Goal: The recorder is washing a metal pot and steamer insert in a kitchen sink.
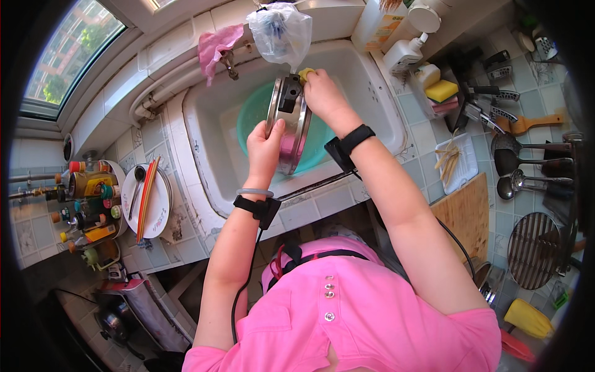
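Observation:
A shiny round steel pot [291,139] is tipped on its edge above the sink, with a black handle fitting [289,93] on its side. My left hand [265,147] grips its near-left rim, thumb on top. At the far right of the pot, my right hand [325,98] is closed on a small yellow sponge [305,75], which touches the rim near the black fitting. Most of the sponge is hidden by the fingers. Beneath the pot stands a green basin [251,111], partly covered by it, inside the white sink [207,142].
A tap [230,65] with a pink cloth [218,44] and a hanging plastic bag [280,34] are at the sink's back. Left of the sink are plates [162,214] with chopsticks and several seasoning bottles [93,192]. A soap bottle [403,56], sponges [441,91] and hanging utensils stand right.

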`<act>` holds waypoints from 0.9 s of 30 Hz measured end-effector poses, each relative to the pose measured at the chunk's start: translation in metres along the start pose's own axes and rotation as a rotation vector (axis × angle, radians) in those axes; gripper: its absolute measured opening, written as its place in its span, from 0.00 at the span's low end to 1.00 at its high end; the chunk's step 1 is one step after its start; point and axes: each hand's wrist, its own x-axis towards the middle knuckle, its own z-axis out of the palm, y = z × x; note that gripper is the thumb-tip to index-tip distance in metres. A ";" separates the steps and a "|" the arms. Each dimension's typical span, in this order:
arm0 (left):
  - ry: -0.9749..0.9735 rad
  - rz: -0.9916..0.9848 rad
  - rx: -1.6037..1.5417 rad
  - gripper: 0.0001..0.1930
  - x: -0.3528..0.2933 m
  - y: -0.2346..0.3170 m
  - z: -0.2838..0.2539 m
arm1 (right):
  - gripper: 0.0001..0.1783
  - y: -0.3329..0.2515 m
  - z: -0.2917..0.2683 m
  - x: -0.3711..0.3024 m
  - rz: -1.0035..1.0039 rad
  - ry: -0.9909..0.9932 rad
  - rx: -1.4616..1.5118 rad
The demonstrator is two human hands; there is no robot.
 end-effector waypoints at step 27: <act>0.065 -0.009 -0.044 0.14 0.002 0.004 0.003 | 0.15 -0.018 0.030 -0.068 0.546 0.280 1.332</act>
